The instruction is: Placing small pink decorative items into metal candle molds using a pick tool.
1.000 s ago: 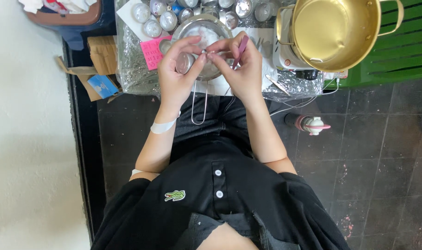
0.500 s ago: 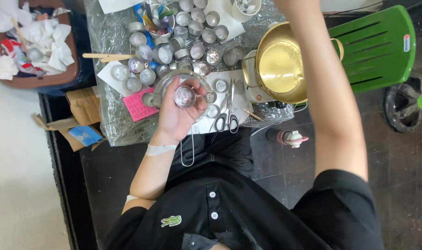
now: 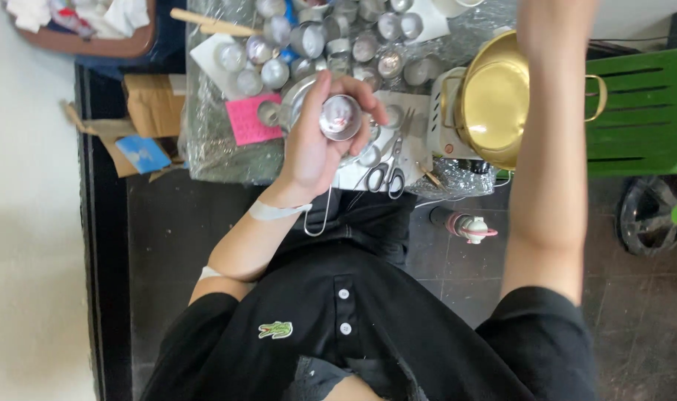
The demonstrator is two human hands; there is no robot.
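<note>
cup (image 3: 341, 117): shiny metal | pot (image 3: 494, 96): glossy brass-coloured metal | table cover (image 3: 219, 156): crinkled clear plastic

Paper and card items, left part of the work table

Pink square note (image 3: 248, 123) lying flat on the clear plastic sheeting, near the left edge of the table; brown cardboard flaps (image 3: 147, 104) beside the table's left edge; a small blue rectangular card (image 3: 142, 154) resting on the cardboard. No screens or signs visible.

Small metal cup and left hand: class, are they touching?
Touching. The head view shows the left hand with its fingers wrapped around the cup, lifted above the table.
</note>
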